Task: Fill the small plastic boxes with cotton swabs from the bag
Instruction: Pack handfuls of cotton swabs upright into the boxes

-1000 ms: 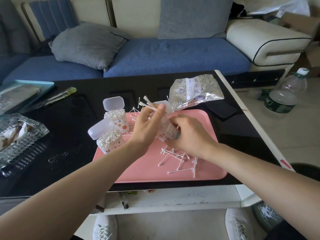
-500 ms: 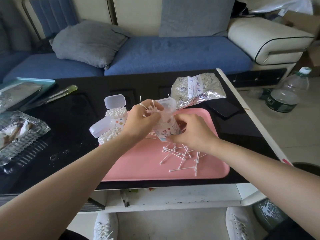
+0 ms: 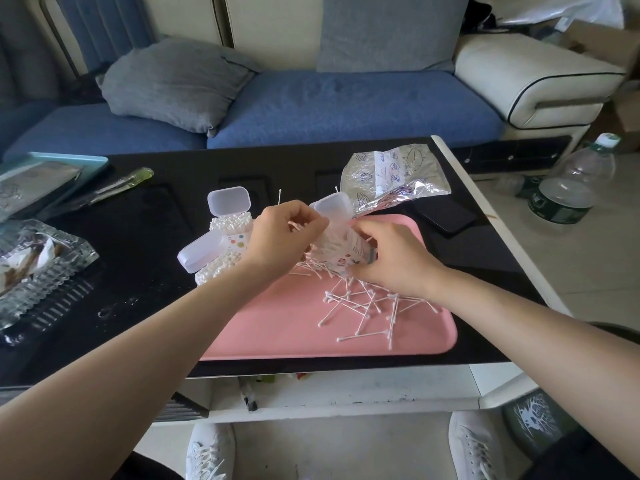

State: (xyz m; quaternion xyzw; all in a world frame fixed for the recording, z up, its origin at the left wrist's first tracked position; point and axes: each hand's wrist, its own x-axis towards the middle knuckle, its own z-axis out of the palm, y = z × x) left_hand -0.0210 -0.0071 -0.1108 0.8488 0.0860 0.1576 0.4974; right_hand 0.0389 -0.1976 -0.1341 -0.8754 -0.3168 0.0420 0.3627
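By my reckoning we're past halfway: 2 filled boxes (image 3: 230, 226) stand at the pink tray's (image 3: 277, 336) left end, my right grip (image 3: 391, 261) curls round a tilted 3rd box (image 3: 337, 242) above it, my left grip (image 3: 280, 233) pinches swabs at its mouth, and loose swabs (image 3: 367, 303) wait on the tray.

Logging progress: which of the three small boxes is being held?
The tilted box over the pink tray: right hand holds it, left hand pinches swabs at its mouth. The other two boxes stand full.
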